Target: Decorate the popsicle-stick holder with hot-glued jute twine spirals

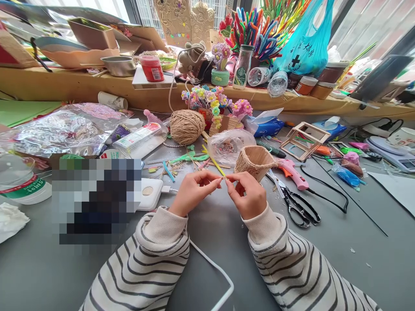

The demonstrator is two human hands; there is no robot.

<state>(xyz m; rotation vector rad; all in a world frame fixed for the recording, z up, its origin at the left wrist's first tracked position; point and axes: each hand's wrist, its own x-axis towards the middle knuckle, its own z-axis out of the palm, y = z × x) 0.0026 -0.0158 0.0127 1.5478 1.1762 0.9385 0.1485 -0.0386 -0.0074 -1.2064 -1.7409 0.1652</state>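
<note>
My left hand (pixel 197 190) and my right hand (pixel 248 194) meet over the middle of the table, thumbs and forefingers pinched and almost touching. Between the fingertips is the near end of a thin yellow pipe cleaner (pixel 218 166), which slants away to the upper left. Its tip is mostly hidden by the fingers. Just behind my right hand stands a twine-wrapped holder (pixel 254 160). A pink glue gun (pixel 296 175) and black-handled scissors (pixel 298 205) lie to the right of that hand.
A ball of twine (pixel 187 126), a plastic bag (pixel 231 144) and crochet-like flowers (pixel 210 100) sit farther back. Left are a white power bank (pixel 151 194) and a bottle (pixel 22 179). A white cable (pixel 214 263) runs between my forearms. A cluttered ledge (pixel 87 82) crosses the back.
</note>
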